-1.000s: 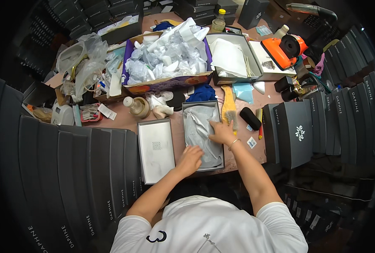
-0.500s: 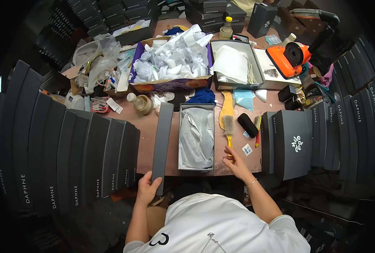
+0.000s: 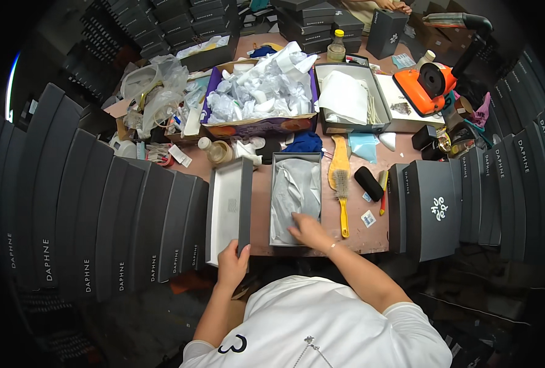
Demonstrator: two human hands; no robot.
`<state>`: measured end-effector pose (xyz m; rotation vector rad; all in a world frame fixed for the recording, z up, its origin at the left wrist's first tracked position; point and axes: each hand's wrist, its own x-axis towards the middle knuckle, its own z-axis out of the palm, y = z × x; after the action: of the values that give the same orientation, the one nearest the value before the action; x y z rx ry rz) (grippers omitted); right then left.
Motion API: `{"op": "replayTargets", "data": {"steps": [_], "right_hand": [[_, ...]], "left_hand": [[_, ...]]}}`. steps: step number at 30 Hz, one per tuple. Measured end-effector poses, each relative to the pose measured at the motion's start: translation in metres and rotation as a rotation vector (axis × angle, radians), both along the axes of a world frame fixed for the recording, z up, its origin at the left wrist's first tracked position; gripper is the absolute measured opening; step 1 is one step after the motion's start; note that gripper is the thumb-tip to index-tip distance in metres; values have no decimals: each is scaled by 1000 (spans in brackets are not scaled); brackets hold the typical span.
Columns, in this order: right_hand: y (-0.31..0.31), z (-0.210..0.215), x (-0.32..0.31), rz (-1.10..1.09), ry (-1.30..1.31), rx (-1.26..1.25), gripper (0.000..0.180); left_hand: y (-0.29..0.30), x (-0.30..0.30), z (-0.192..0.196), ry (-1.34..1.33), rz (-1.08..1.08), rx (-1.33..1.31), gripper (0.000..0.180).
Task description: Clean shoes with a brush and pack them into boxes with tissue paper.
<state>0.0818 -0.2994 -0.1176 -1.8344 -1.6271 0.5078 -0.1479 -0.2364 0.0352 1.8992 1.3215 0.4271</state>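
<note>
My left hand (image 3: pixel 231 265) is closed on the near end of a dark grey shoebox lid (image 3: pixel 228 211). The lid stands tilted on its side, its white inside showing. To the right of it lies an uncovered shoebox (image 3: pixel 272 202), filled with crumpled white tissue paper (image 3: pixel 295 190); whatever lies under the paper is hidden. My right hand (image 3: pixel 310 232) reaches over the box's near right edge. Its thumb and forefinger are apart at the paper, and its other fingers are partly hidden. A yellow-handled brush (image 3: pixel 343 208) rests on the table right of the box.
Grey shoeboxes (image 3: pixel 122 221) line the left side, and more (image 3: pixel 432 208) stand at the right. Behind are a carton (image 3: pixel 254 127) of crumpled wrapping, a tray (image 3: pixel 355 129) with white paper, and an orange machine (image 3: pixel 423 89). A person's hands (image 3: pixel 395 6) show at the back.
The lid has turned to show its white inside. My right hand has moved left from the brush handle to the tissue paper. The whole view has shifted slightly.
</note>
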Motion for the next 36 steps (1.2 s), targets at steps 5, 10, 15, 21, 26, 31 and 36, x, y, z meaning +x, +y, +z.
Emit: {"op": "replayTargets", "data": {"steps": [5, 10, 15, 21, 26, 31, 36], "right_hand": [[38, 10, -22, -68, 1, -397, 70], [24, 88, -18, 111, 102, -47, 63], [21, 202, -40, 244, -119, -33, 63], [-11, 141, 20, -434, 822, 45, 77], [-6, 154, 9, -318, 775, 85, 13], [-7, 156, 38, -200, 1067, 70, 30], [6, 93, 70, -122, 693, -417, 50]], "left_hand": [[9, -17, -79, 46, -86, 226, 77], [21, 9, -69, -768, 67, -466, 82], [51, 40, -60, -1138, 316, -1059, 62], [73, 23, -14, -1219, 162, -917, 71], [79, 10, -44, -1200, 232, -873, 62], [68, 4, -50, -1158, 376, -823, 57], [47, 7, -31, -1221, 269, -826, 59]]}}
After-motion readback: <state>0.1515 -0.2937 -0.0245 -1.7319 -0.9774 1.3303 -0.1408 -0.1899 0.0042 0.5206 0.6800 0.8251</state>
